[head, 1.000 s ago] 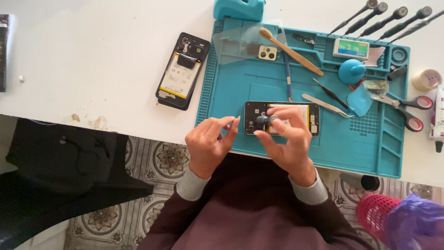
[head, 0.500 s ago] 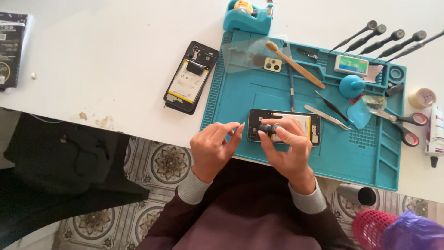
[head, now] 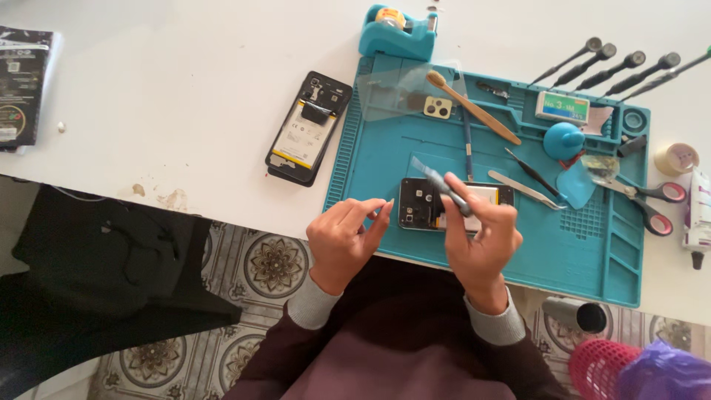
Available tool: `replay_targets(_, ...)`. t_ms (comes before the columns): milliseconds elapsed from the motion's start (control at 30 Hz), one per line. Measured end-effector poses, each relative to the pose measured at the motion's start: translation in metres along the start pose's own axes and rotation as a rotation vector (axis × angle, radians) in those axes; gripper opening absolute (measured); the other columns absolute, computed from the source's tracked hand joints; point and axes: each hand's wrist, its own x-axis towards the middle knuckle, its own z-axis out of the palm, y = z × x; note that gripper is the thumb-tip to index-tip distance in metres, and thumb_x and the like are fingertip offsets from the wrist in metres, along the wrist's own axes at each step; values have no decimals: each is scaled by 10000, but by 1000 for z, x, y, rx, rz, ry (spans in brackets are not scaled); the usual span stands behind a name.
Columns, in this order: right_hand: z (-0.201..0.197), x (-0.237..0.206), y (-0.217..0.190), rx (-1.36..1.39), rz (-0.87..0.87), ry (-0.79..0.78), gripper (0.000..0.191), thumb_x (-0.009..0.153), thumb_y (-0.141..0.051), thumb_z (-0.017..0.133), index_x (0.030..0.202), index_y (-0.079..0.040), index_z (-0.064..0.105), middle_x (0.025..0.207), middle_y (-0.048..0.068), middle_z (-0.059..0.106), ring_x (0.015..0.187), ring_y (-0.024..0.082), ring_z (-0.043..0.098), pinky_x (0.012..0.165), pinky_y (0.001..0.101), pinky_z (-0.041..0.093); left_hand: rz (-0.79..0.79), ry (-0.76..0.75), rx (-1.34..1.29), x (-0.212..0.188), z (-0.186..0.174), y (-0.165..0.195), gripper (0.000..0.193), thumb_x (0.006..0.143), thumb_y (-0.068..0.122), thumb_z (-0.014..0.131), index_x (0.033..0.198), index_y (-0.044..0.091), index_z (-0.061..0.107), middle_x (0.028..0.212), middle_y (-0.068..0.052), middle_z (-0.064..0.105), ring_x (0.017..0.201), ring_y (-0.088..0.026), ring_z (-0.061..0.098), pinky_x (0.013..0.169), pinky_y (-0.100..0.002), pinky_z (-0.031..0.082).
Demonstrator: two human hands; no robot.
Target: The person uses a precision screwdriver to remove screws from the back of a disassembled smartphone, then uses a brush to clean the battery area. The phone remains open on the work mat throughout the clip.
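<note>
An opened phone (head: pixel 426 204) lies on a teal work mat (head: pixel 592 252) at the table's near edge. My right hand (head: pixel 481 233) is over its right half, shut on a thin grey tool (head: pixel 442 184) whose flat tip points up and to the left above the phone. My left hand (head: pixel 346 237) hovers just left of the phone at the mat's edge, fingers pinched together; whether it holds anything tiny I cannot tell. A second opened phone (head: pixel 307 127) with its battery showing lies on the white table to the left of the mat.
On the mat: a wooden toothbrush (head: pixel 474 107), tweezers (head: pixel 526 190), a blue blower ball (head: pixel 563 139), scissors (head: pixel 648 200), a clear back cover with a camera piece (head: pixel 437 107). Several screwdrivers (head: pixel 615 67) lie beyond, a teal tape dispenser (head: pixel 396 30) at the back, a dark packet (head: pixel 22 85) far left.
My right hand has lifted the grey tool off the phone, so its tip now points up-left. My left hand stays pinched beside the phone. The view has shifted a little.
</note>
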Motion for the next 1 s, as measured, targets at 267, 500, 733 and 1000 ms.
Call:
replay_targets(267, 3, 2, 17, -180, 98, -48, 306, 952, -11, 798, 926, -12, 493, 1110, 195, 773, 780, 160, 761, 638, 254, 556, -9, -13, 1, 1, 14, -3, 94, 938, 185, 799, 926, 129, 724, 699, 39, 639, 505, -111, 550, 465, -285, 409)
replay_targets(500, 16, 1, 29, -252, 100, -25, 292, 952, -18, 793, 921, -21, 503, 1123, 184, 774, 747, 197, 747, 624, 290, 545, -4, -12, 6, -3, 24, -14, 90, 934, 186, 802, 930, 131, 730, 698, 40, 636, 504, -108, 547, 463, -281, 403)
replay_targets(733, 15, -3, 36, -261, 112, -37, 273, 968, -24, 771, 902, -17, 507, 1158, 197, 764, 740, 206, 759, 610, 293, 558, -3, -15, 25, -9, 29, -18, 95, 929, 196, 806, 913, 141, 731, 675, 49, 625, 494, -99, 540, 455, -277, 397)
replay_targets(1000, 21, -2, 38, -259, 110, -51, 267, 980, -21, 762, 917, -13, 503, 1167, 216, 752, 833, 241, 781, 669, 310, 583, -7, -12, 29, -10, 30, -22, 95, 929, 197, 805, 919, 141, 728, 682, 50, 628, 499, -101, 543, 464, -279, 401)
